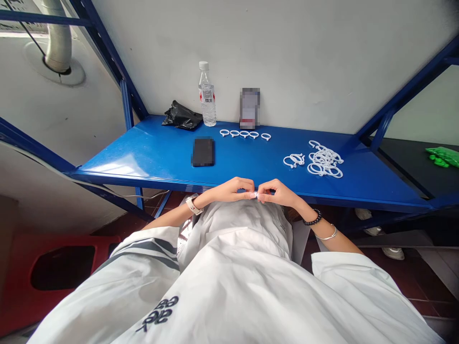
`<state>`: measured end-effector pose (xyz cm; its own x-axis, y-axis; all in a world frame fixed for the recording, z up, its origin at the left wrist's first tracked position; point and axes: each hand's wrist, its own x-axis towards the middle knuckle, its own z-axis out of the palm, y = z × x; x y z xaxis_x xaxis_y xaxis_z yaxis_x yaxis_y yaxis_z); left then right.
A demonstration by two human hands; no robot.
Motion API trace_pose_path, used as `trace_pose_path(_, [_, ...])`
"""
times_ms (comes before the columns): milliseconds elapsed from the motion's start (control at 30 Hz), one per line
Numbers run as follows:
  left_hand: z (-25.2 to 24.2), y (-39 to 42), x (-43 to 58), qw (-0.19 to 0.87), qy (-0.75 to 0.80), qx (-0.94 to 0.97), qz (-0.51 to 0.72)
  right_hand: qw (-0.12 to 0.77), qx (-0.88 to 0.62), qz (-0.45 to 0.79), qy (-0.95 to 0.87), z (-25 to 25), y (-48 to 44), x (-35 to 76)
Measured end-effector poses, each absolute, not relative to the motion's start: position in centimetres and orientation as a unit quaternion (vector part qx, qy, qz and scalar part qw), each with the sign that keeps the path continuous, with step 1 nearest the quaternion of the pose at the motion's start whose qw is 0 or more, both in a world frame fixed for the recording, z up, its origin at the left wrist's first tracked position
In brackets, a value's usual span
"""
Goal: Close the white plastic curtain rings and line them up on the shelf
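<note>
My left hand [234, 189] and my right hand [278, 193] meet at the front edge of the blue table, above my lap. Both are closed, pinching a small white plastic ring [256, 195] between their fingertips; the fingers cover most of it, so its full shape is hard to see. Behind my hands, several white rings [244, 134] with small tabs stand in a row near the wall. To the right lie a small cluster of white rings [294, 160] and a larger tangled pile of rings [324, 160].
On the blue table [161, 157] are a black wallet-like object [203, 151], a crumpled black plastic bag [182, 115], a water bottle [208, 98] and a phone [249, 109] leaning on the wall. Blue metal posts [127, 102] frame the table. A red stool [21, 267] stands lower left.
</note>
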<state>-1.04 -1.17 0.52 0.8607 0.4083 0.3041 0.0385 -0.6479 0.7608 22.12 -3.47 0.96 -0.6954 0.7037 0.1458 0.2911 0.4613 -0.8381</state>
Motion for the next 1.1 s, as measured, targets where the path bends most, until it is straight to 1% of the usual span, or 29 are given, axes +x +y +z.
trace_pose_path(1100, [0.27, -1.09, -1.07, 0.385, 0.120, 0.883, 0.239, 0.257, -0.293, 0.414, -0.823, 1.04, -3.55, 22.08])
